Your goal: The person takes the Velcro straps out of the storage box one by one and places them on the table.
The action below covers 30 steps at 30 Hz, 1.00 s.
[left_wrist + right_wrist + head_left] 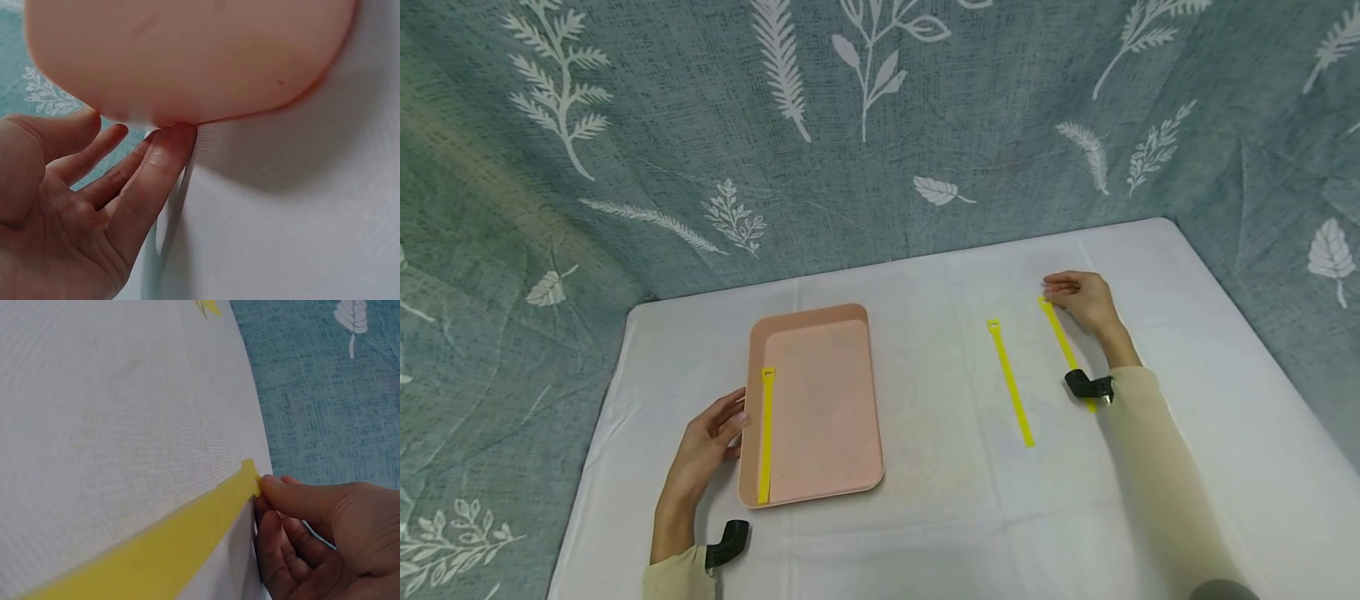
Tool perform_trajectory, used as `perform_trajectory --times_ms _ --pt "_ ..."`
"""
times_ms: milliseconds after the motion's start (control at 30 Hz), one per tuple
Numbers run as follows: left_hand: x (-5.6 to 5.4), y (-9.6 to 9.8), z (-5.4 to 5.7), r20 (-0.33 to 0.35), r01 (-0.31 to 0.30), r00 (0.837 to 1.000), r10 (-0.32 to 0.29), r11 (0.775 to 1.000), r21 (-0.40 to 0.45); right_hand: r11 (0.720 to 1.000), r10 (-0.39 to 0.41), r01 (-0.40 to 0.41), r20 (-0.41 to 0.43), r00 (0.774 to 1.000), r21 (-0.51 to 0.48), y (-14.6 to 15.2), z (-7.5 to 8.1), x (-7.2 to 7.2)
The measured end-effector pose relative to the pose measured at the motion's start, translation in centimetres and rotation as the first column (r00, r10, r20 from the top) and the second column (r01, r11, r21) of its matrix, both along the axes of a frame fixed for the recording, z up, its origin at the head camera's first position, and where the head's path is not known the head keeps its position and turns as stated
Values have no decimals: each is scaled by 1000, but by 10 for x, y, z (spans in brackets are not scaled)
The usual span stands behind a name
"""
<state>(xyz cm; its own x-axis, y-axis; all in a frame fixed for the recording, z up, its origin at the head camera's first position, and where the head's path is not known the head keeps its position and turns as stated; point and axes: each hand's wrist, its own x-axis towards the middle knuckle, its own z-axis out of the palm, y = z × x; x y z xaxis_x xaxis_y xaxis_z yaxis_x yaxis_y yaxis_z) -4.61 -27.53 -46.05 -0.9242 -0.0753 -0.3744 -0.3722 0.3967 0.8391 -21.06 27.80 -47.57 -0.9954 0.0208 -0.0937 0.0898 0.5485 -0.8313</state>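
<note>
My right hand (1081, 300) pinches the slotted end of a yellow cable strap (181, 537) between thumb and fingertips. The strap slants down from the fingers, its lower part partly hidden by the black wrist camera. To its left, a second yellow cable strap (1012, 387) lies on the white cloth. My left hand (703, 442) is at the left side of a pink tray (827, 400). In the left wrist view, its thumb and extended fingers (140, 200) touch the tray's rim. A third yellow cable strap (766, 437) lies lengthwise inside the tray, along its left wall.
A white cloth (925, 525) covers the table. Behind and beside it hangs a green curtain (850, 208) with a white leaf print. Black wrist cameras sit on both forearms, the right camera (1088, 385) close above the pinched strap.
</note>
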Motion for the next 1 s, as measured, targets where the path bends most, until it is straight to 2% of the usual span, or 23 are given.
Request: perform_trajectory --times_ms 300,533,1000 --pt "-1 0 -1 37 -17 999 17 1000 -4 1000 -9 9 -23 1000 1 0 1 1" --pt "0 0 -1 12 -14 1000 14 1000 -7 999 -48 47 -64 997 -14 -4 1 1" --pt "0 0 -2 -2 -9 1000 9 1000 2 998 -47 44 -90 995 -41 -18 7 -2"
